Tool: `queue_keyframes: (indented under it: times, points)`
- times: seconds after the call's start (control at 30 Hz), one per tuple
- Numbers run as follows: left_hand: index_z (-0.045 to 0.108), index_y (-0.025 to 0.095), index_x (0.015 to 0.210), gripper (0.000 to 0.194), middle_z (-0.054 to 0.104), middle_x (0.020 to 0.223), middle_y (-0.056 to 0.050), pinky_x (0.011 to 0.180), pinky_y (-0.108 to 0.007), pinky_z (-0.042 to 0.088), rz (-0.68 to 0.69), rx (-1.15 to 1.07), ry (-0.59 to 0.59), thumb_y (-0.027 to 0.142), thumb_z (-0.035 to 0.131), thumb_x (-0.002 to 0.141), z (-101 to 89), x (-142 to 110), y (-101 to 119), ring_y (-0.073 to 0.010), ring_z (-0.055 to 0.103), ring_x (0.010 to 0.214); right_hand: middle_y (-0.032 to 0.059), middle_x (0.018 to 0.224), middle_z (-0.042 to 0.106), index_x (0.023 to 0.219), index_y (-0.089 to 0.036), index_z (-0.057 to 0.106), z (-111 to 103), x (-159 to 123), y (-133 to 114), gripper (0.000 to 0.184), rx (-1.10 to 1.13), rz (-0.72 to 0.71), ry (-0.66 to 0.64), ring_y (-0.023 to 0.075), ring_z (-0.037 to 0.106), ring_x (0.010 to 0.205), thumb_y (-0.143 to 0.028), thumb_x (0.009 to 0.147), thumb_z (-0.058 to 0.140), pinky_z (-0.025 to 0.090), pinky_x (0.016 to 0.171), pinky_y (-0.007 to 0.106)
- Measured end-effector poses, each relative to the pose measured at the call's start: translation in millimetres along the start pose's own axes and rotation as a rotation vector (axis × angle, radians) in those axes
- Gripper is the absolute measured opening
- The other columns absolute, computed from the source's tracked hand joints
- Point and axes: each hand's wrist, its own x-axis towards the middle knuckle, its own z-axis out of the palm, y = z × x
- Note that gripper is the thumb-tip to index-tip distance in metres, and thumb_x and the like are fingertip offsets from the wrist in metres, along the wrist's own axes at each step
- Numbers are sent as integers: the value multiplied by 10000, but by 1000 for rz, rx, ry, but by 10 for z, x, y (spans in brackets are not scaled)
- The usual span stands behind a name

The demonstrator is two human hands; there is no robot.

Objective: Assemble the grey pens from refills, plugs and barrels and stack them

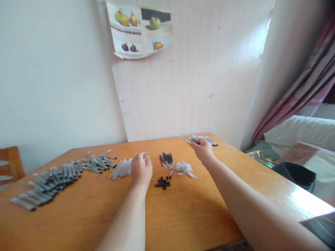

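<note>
My right hand (202, 150) pinches a slim whitish pen (183, 138) that points up and left. Just behind that hand, a row of pens with dark ends (209, 140) lies at the table's back right. My left hand (141, 169) is closed with curled fingers, and whatever they may hold is hidden. It is beside a row of white pen barrels (121, 169). Between the hands lie dark pen refills (168, 159), a heap of small white plastic pieces (184, 168) and a cluster of short black caps or plugs (162, 183).
Many grey-white pens with black ends (52, 181) spread over the left of the wooden table (180, 216). A wall (188, 87) with fruit pictures (141, 31) stands behind. To the right are a dark bin (295, 176) and a curtain (295, 87); a wooden chair (14, 162) is at left.
</note>
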Motion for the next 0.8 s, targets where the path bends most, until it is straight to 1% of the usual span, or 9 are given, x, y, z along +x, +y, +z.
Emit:
queue_keyframes:
  times: [0.07,0.13,0.23,0.33,0.47,0.63,0.8]
  points:
    - [627,158,974,245,685,967,-108,863,-389,464,9,26,4,302,481,841,14,1,-3,-261,602,952,34,679,643,787,-177,681,-76,121,57,321,-88,15,83,157,537,612,-465,760,541,336,525,250]
    - [630,159,969,242,684,965,-110,858,-387,460,18,41,1,296,477,841,27,3,-6,-263,598,948,43,718,664,802,-194,688,-151,222,120,300,-156,30,134,165,555,638,-442,777,522,338,538,257]
    - [633,162,963,237,683,965,-113,854,-384,454,31,52,-15,289,477,838,42,3,-8,-262,599,936,63,777,686,826,-205,690,-239,320,221,306,-263,59,149,181,583,689,-441,804,495,342,556,265]
    - [634,167,946,226,683,961,-111,855,-382,449,41,54,-19,289,477,838,55,0,-17,-260,600,920,75,837,697,838,-211,686,-269,369,315,311,-389,88,132,198,599,744,-435,824,469,346,569,271]
    - [633,163,942,231,682,959,-113,854,-380,447,58,57,-12,297,471,846,73,-6,-44,-262,600,918,76,922,697,885,-224,682,-219,420,405,312,-521,86,96,211,611,814,-425,849,446,364,605,276]
    - [633,168,925,236,684,945,-112,856,-376,446,71,60,-22,313,462,854,81,-6,-60,-260,604,918,86,1056,676,958,-220,686,-112,495,457,337,-602,59,54,217,617,904,-421,879,428,392,658,279]
    - [633,177,901,226,688,940,-109,844,-373,448,75,52,-35,309,458,848,59,-1,-35,-260,606,903,96,1064,668,971,-212,684,-42,561,483,324,-645,25,41,222,611,947,-377,899,415,408,713,293]
